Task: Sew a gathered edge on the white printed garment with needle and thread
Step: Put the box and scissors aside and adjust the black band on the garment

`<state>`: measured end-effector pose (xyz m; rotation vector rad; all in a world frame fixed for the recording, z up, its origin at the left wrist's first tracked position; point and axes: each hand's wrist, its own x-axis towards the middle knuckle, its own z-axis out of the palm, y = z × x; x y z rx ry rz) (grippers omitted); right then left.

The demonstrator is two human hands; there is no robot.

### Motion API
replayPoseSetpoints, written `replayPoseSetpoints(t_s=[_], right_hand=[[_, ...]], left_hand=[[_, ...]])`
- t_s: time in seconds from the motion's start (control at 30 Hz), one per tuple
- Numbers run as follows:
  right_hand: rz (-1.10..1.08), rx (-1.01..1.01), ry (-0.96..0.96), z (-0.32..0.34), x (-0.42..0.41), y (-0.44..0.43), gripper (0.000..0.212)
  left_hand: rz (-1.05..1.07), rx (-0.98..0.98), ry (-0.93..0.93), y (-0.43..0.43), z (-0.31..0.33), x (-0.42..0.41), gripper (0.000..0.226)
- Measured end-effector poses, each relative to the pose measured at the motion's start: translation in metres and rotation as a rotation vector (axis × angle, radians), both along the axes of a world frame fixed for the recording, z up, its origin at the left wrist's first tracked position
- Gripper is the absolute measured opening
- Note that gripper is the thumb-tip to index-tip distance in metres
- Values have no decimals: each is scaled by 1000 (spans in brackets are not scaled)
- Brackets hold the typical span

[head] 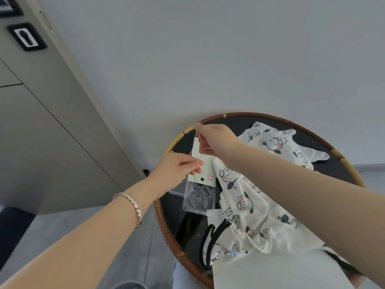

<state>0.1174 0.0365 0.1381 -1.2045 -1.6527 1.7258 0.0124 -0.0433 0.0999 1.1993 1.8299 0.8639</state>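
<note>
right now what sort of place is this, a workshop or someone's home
Probably a room in a home: a round dark table with a woven rattan rim, a black-framed picture hung up, and a white garment printed with cartoon dogs lying by packaged scissors.

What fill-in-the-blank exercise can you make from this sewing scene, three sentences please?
1. The left hand and right hand both pinch a thin ____ above the table.
2. The printed garment lies on that table, whose top is ____ in shape.
3. The bracelet is on the ____ wrist.
Missing words: thread, round, left.
</note>
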Motion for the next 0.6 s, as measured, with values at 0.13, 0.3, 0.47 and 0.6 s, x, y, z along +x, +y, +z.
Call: replayPoseSetpoints(t_s=[0.13,0.3,0.47,0.6], right_hand=[[19,145,-288,-23,20,6,37],[16,-1,-279,-48,55,5,17],[57,-43,-281,-61,76,3,16],[60,-48,-277,-69,88,5,18]], left_hand=[[33,8,348,1,-2,-7,19],[43,-62,733,19,-1,-11,24],[-54,-380,969,35,-2,-4,24],[-59,-408,1064,44,-2,-3,29]])
